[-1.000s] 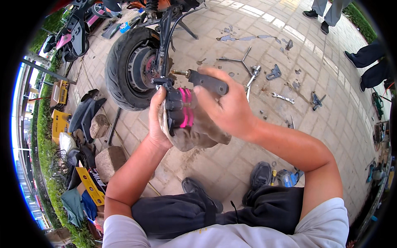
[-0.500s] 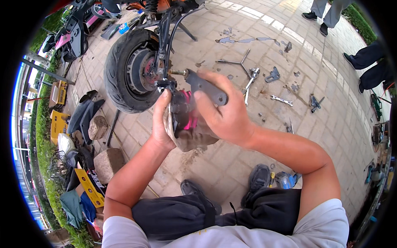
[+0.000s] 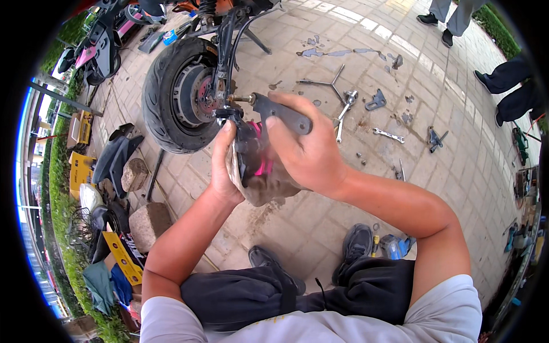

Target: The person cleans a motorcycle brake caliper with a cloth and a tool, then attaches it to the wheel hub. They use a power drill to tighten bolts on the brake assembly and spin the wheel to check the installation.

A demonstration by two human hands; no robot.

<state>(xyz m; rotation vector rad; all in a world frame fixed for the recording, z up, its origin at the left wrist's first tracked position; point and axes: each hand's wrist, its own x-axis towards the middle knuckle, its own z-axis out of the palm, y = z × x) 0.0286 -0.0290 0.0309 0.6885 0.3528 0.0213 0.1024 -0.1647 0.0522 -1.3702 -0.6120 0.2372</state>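
Note:
My right hand point(image 3: 311, 146) is closed around a dark grey, plate-like piece point(image 3: 289, 119) with a rounded end. A brass-coloured bolt-like shaft point(image 3: 243, 98) sticks out from its far left end, beside the fork of a wheel point(image 3: 178, 97). My left hand point(image 3: 224, 166) is wrapped round the side of a dark part with pink bands point(image 3: 246, 146), its thumb up against a small black fitting point(image 3: 227, 113). A beige, cloth-like lower portion point(image 3: 269, 191) hangs under both hands. Blur and my right hand hide much of the banded part.
On the paving at right lie a Y-shaped wrench point(image 3: 329, 84), a ratchet point(image 3: 346, 117), a bracket point(image 3: 376, 100), a spanner point(image 3: 389, 135) and a puller-like tool point(image 3: 436, 140). Stone blocks point(image 3: 148, 226) and boxes stand at left. Other people's legs point(image 3: 517, 94) are at upper right.
My right hand and the grey piece have shifted slightly left and away from me. The left hand keeps its hold. The whole view has moved a little.

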